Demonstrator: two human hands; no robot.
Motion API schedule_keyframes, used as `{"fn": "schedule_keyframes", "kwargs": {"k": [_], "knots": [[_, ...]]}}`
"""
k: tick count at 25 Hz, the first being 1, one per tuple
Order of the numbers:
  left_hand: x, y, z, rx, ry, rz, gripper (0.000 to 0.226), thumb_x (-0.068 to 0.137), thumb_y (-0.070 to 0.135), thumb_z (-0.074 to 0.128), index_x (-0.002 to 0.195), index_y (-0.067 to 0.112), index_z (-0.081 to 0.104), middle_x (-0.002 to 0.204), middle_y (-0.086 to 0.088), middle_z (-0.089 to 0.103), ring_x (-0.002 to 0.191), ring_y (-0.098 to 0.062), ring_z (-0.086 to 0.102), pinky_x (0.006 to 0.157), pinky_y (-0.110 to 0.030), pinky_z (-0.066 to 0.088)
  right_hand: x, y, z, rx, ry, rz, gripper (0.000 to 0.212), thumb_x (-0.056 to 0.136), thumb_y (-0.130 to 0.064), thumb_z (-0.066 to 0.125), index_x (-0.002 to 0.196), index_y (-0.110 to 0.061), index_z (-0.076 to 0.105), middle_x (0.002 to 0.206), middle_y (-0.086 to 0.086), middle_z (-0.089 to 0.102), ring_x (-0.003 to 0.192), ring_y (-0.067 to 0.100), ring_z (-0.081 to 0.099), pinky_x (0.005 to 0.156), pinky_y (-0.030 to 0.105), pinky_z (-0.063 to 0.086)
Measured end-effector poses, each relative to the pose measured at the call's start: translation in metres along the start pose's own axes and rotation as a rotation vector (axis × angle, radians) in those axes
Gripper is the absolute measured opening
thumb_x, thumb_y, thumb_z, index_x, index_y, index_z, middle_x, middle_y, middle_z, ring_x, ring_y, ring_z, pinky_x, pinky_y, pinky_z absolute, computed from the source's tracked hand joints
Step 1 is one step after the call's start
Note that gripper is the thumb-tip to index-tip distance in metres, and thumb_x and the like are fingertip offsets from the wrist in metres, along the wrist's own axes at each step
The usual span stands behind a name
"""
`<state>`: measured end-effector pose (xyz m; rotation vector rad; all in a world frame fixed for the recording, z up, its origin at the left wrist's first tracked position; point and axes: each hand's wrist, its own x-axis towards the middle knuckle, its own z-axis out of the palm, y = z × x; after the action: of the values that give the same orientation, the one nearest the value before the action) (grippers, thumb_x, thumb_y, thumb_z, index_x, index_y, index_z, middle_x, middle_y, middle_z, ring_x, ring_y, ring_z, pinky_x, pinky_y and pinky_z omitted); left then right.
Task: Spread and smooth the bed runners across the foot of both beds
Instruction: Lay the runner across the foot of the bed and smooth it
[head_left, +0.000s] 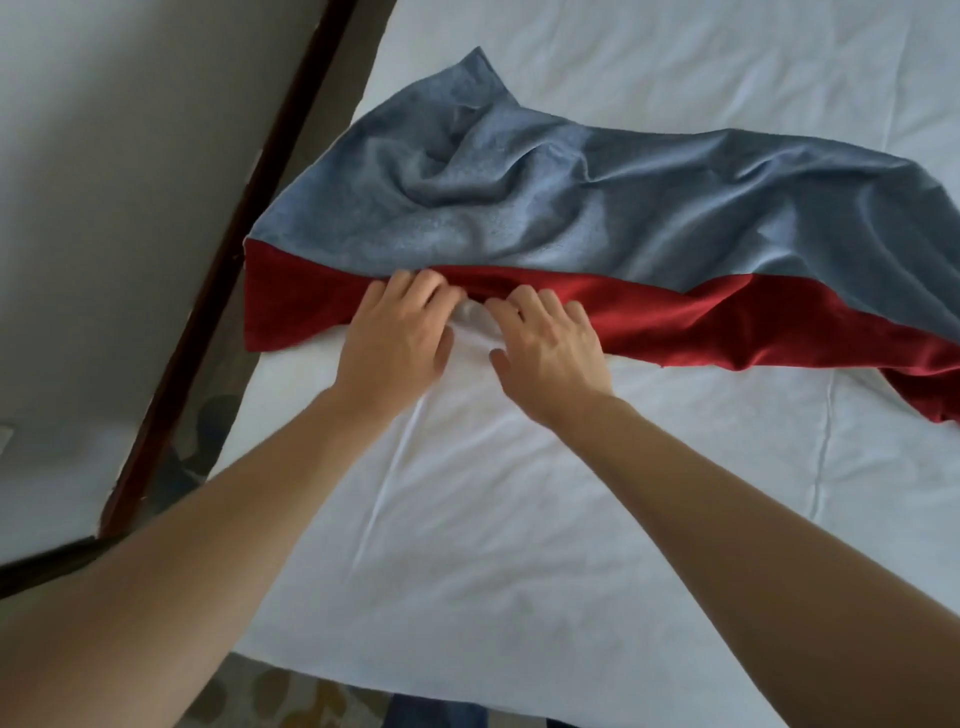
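1. The fingertips of the left hand are curled down onto the near red edge of the bed runner, where a small fold of cloth is bunched under them; whether the cloth is pinched or only pressed cannot be told.
2. The fingers of the right hand are bent in the same way onto the red edge just beside the left hand, with the thumb spread out over the white sheet; a true grip cannot be confirmed here either.
3. A small hump of white sheet is seen between the two hands, touching both.
4. Both bare forearms are stretched forward from the lower corners of the view, over the sheet.
5. The runner is laid across the bed, grey-blue on top with a red band along the near side. It is heavily rumpled: deep creases are gathered near its left middle, and the far right end is twisted, with red cloth trailing toward the right edge of the view.
6. A dark wooden frame is seen along the left side of the bed, with a pale wall beyond it.
7. Patterned flooring is visible at the bottom.
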<state>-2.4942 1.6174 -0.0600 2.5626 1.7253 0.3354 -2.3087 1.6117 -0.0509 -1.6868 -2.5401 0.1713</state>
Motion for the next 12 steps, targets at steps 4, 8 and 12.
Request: {"fn": "schedule_keyframes", "kwargs": {"k": [4,8,12], "knots": [[0.015,-0.024,0.004,0.052,0.006,0.019,0.022,0.090,0.014,0.055,0.110,0.015,0.065,0.100,-0.001,0.062,0.090,-0.025,0.055,0.076,-0.036,0.039,0.021,-0.005,0.004,-0.036,-0.023,0.069,0.011,0.087,-0.009,0.053,0.088,-0.013,0.063,0.081,0.006,0.062,0.079,0.031,0.057,0.075,0.039,0.034],[0.004,-0.037,0.003,-0.002,-0.030,0.006,0.015,0.088,0.008,0.057,0.095,0.015,0.069,0.087,0.000,0.065,0.083,-0.026,0.057,0.077,-0.038,0.038,0.012,-0.008,0.005,0.009,-0.003,0.096,0.011,0.083,-0.016,0.062,0.092,-0.011,0.065,0.085,0.007,0.062,0.081,0.031,0.056,0.073,0.041,0.036],[-0.006,-0.040,-0.015,-0.303,-0.143,-0.023,0.013,0.084,0.007,0.062,0.090,0.014,0.071,0.086,0.003,0.069,0.081,-0.021,0.061,0.080,-0.038,0.045,0.020,-0.020,0.004,0.028,-0.053,0.080,0.013,0.085,-0.022,0.063,0.092,-0.012,0.065,0.084,0.005,0.061,0.082,0.029,0.056,0.076,0.040,0.037]]}}
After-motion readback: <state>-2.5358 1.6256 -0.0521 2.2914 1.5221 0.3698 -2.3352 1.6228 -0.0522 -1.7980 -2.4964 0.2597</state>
